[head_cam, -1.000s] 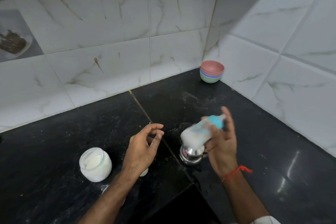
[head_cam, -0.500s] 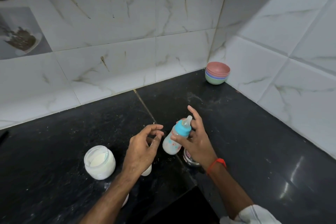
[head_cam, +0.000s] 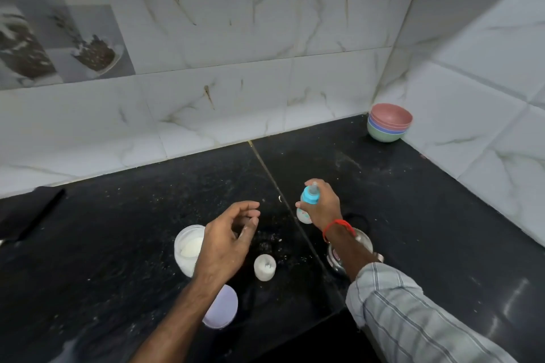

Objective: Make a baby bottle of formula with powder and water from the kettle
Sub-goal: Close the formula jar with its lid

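1. Shaking has stopped: a second ago the baby bottle (head_cam: 306, 207) was a tilted blur, and now it stands upright at centre frame on the counter (head_cam: 442, 215), teat on, so mixing looks done.
2. Right hand (head_cam: 324, 206) is clamped around the bottle.
3. Left hand (head_cam: 227, 242) hovers loosely curled and empty, over the open powder jar (head_cam: 185, 247).

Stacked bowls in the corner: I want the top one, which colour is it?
The pink bowl tops the stack; the blue and green bowls nest beneath it.
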